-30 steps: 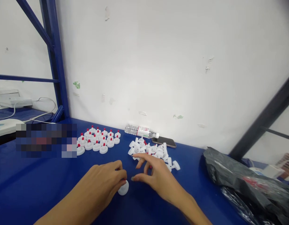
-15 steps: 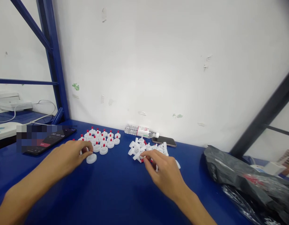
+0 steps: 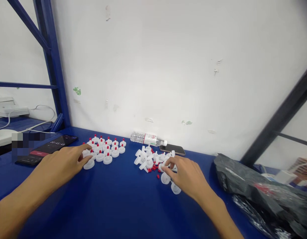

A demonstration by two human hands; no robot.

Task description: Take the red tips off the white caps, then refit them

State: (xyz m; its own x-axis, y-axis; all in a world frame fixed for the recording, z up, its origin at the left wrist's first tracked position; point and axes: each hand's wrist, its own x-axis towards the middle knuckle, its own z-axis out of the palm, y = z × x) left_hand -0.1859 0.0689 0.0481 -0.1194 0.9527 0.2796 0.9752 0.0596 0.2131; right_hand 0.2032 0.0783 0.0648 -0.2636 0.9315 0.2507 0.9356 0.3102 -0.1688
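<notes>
My left hand (image 3: 65, 163) rests on the blue table (image 3: 123, 205), its fingertips closed on the top of a white cap (image 3: 89, 164) standing at the near-left edge of a group of white caps with red tips (image 3: 106, 148). My right hand (image 3: 187, 174) reaches into a loose pile of white caps (image 3: 149, 158) mixed with small red pieces (image 3: 153, 168). Its thumb and fingers are pinched together at the pile's near-right side, and what they hold is hidden. Two loose white caps (image 3: 165, 178) lie just under that hand.
A clear water bottle (image 3: 147, 138) lies by the white wall, with a dark phone (image 3: 172, 149) beside it. Another phone showing a timer (image 3: 47, 148) lies at the left. A crumpled black plastic bag (image 3: 258, 189) fills the right side. Blue shelf posts (image 3: 52, 66) stand at the left.
My left hand carried a white cap from the table's middle to the left group. My right hand moved into the loose pile and then drew back slightly to the right, fingers pinched.
</notes>
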